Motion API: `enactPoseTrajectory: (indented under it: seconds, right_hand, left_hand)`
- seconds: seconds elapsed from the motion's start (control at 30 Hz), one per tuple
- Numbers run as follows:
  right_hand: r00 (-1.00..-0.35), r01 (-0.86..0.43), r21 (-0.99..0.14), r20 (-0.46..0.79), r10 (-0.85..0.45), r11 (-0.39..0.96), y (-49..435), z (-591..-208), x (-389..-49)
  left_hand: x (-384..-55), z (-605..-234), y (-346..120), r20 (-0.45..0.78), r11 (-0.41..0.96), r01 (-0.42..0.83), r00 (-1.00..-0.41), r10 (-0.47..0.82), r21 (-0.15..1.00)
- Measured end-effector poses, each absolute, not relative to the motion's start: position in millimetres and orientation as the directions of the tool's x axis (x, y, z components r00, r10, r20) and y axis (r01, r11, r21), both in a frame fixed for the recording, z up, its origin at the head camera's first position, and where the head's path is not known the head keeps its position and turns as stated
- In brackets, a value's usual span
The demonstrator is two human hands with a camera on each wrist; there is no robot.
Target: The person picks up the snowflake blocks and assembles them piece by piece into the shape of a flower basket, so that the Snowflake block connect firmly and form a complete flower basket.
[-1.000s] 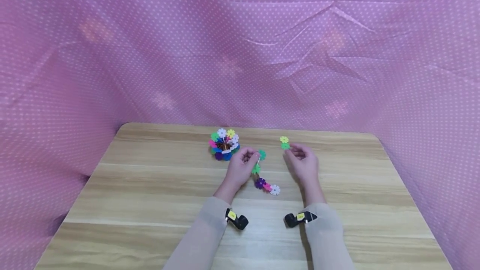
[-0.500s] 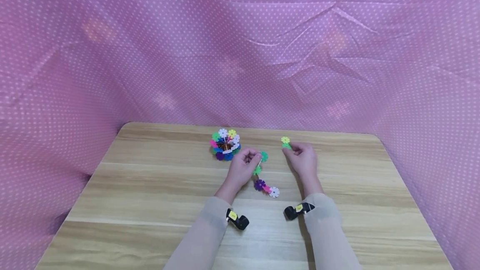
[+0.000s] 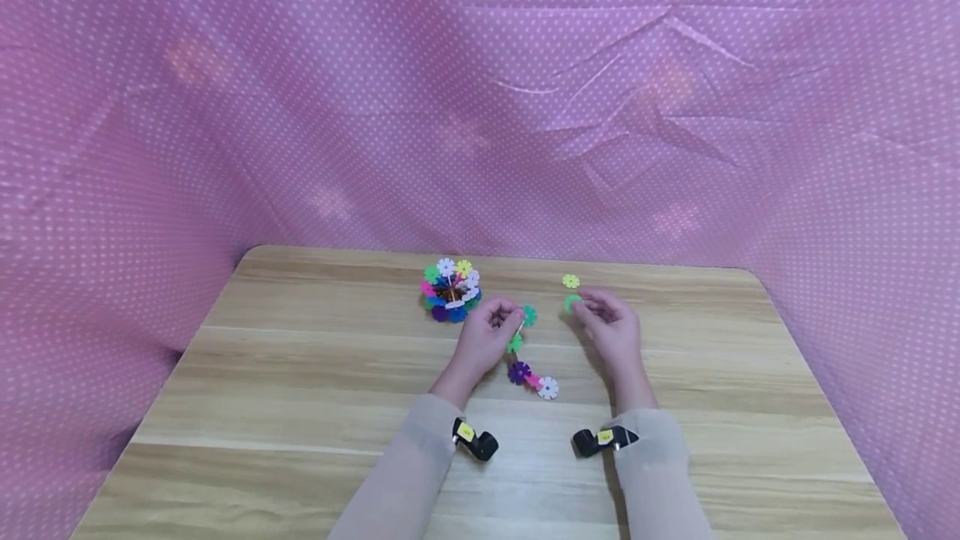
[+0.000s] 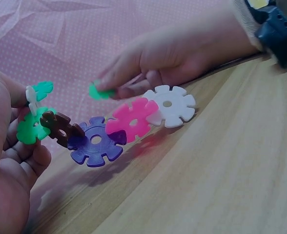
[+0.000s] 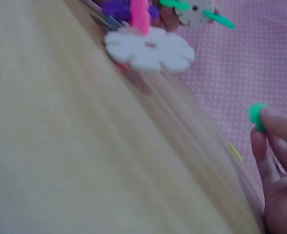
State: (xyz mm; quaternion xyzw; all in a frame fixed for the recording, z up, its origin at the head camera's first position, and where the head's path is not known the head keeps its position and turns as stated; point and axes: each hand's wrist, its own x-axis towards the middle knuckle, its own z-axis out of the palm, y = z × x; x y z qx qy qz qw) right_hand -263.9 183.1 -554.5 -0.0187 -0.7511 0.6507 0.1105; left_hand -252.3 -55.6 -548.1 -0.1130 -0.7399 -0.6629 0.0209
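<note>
My left hand [image 3: 487,336] pinches one end of a chain of notched plastic snowflake discs. In the left wrist view the chain runs through green [image 4: 32,127], brown [image 4: 60,129], purple [image 4: 95,142] and pink [image 4: 133,118] discs to a white disc [image 4: 172,106] at its far end. A white disc [image 4: 31,99] and another green disc [image 4: 44,89] join on by the fingertips. To the right, my right hand [image 3: 611,330] pinches a loose green disc [image 3: 572,304] between thumb and fingers. Just beyond it a yellow disc [image 3: 571,281] lies on the table.
A ring-shaped cluster of joined multicoloured discs [image 3: 451,290] stands at the back of the wooden table [image 3: 315,398], left of my left hand. Pink dotted cloth [image 3: 480,107] hangs around the table's back and sides.
My right hand has lifted the green disc from beside the yellow one and drawn it slightly nearer to me. The left hand and its chain have barely shifted.
</note>
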Motion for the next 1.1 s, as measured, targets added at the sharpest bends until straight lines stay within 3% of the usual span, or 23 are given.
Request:
enactPoseTrajectory:
  seconds: [0.2, 0.57, 1.1]
  right_hand:
    - [-0.98, -0.181, -0.981, 0.187, 0.068, 0.074, 169.2, -548.3, -248.6]
    - [-0.964, -0.256, -0.967, 0.255, 0.08, -0.011, 145.6, -547.8, -238.7]
    - [-0.938, -0.347, -0.937, 0.347, -0.013, 0.034, 149.9, -552.7, -240.2]
  left_hand:
    - [-252.5, -547.0, -55.1, 0.166, 0.116, 0.181, -0.977, 0.132, 0.976]
    - [-253.3, -547.2, -56.1, 0.174, 0.103, 0.19, -0.974, 0.144, 0.976]
    - [-254.0, -548.0, -57.8, 0.2, 0.058, 0.213, -0.964, 0.177, 0.975]
